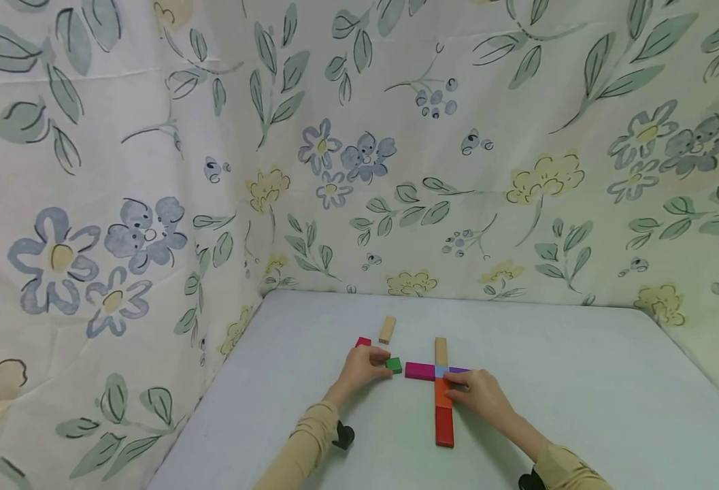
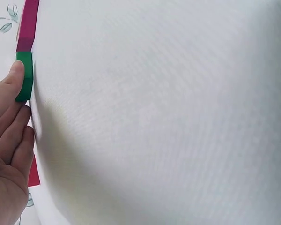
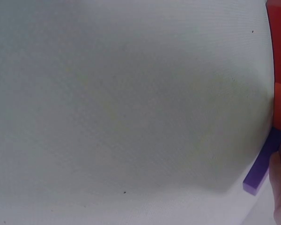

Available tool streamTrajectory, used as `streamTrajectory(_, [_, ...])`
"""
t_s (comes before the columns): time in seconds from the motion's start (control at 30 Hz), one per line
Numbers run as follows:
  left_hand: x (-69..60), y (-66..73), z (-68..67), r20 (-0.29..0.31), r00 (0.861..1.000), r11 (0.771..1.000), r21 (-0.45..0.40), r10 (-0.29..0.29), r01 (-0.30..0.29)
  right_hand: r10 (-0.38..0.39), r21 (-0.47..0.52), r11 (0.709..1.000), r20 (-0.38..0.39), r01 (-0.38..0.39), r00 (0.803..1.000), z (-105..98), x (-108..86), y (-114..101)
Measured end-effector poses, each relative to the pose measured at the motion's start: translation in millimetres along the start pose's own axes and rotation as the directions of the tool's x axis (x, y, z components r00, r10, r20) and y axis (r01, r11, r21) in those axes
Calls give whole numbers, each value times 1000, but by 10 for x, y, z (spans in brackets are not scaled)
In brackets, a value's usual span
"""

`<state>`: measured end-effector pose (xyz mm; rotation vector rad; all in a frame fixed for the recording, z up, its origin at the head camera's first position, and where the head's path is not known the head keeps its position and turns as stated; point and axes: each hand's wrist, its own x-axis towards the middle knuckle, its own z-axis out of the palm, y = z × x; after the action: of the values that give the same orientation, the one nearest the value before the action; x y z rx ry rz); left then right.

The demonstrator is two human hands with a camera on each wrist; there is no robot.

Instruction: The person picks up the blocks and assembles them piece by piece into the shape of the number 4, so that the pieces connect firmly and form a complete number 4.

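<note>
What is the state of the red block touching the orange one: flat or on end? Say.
Lying flat: the red block's long side rests along the white table, its end against the orange block.

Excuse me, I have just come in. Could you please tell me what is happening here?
A person is laying out blocks on a white table. The left hand pinches a green block, left of the magenta block. The right hand is at the purple block; whether it grips it, I cannot tell. A cross stands laid out: light blue block in the middle, magenta left, purple right, a wooden block beyond, orange block and red block nearer.
</note>
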<state>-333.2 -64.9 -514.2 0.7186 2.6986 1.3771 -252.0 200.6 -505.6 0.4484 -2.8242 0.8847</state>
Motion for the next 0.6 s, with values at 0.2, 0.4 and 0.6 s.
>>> streamTrajectory(0.2, [0,0,6,2,1000,1000,-4,-1,1,8,14,1000,13,-9,1000,5,1,8])
streamTrajectory(0.4, [-11,16,2,0,1000,1000,-1,-2,2,6,19,1000,12,-6,1000,7,2,13])
streamTrajectory(0.6, [-4,22,-20,8,1000,1000,-6,9,-9,11,22,1000,12,-11,1000,-2,1,5])
